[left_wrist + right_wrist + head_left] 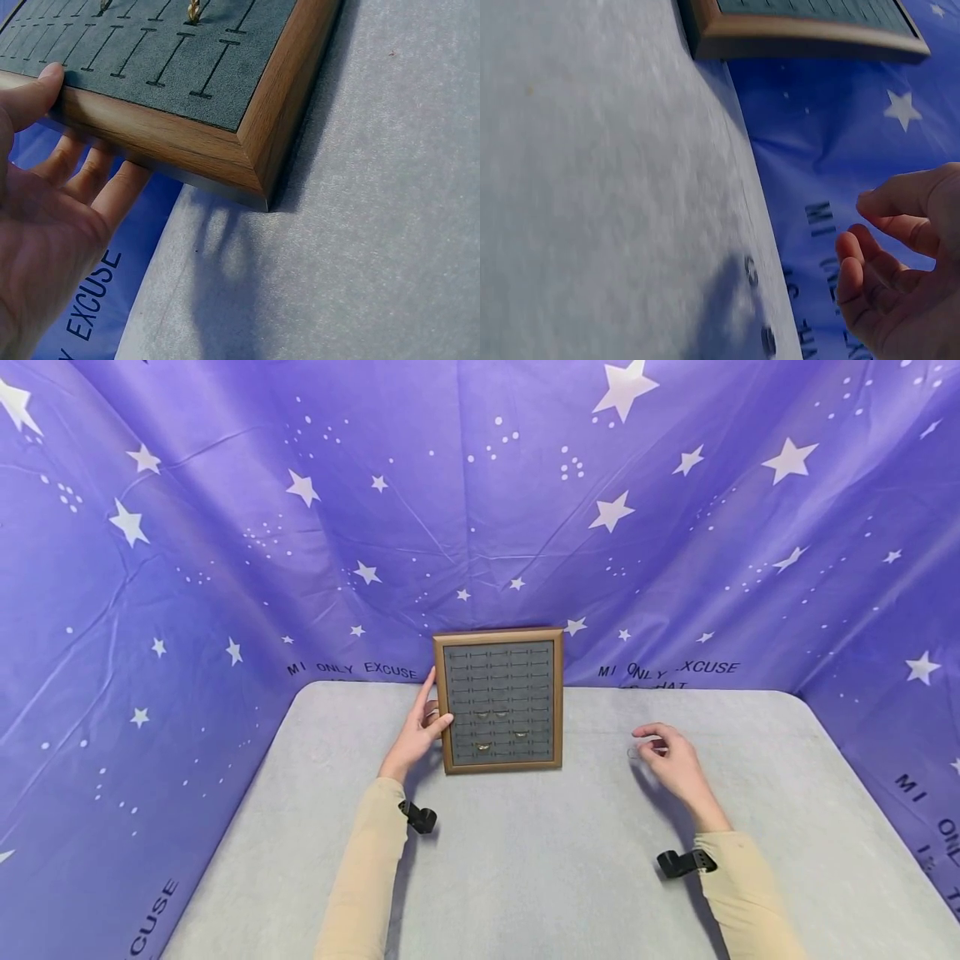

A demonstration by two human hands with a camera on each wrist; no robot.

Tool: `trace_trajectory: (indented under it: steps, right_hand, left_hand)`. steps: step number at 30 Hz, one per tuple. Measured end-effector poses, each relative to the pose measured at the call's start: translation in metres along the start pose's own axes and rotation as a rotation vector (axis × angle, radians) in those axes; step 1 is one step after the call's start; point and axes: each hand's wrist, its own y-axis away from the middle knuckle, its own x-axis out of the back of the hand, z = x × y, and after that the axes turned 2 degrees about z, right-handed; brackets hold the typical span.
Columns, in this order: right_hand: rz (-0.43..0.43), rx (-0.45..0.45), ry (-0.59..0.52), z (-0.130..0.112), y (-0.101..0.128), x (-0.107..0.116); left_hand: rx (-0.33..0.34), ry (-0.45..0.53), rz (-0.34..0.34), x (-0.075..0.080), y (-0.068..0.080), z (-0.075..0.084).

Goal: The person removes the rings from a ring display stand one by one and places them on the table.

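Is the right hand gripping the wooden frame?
No, the right hand hovers over the grey table, well apart from the frame, which the left hand holds.

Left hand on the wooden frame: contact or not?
Touching. In the left wrist view the left hand grips the wooden frame: thumb on its front edge, fingers behind it.

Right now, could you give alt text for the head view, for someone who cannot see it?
A left hand holds the left edge of a wooden-framed ring display board standing upright on a grey table. The right hand, fingers loosely curled, hovers over small rings; a starry purple backdrop surrounds the table.
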Motion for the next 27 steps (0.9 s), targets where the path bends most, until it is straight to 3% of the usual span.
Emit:
trace_trajectory:
  steps: [11,27]
  right_hand:
    - [-0.014,0.077,-0.075,-0.022,-0.011,-0.03]
    - [-0.089,0.055,-0.187,-0.062,-0.017,-0.06]
  left_hand:
    - [0.014,-0.011,0.005,0.0,0.0,0.002]
    - [0.038,-0.014,0.006,0.0,0.002,0.003]
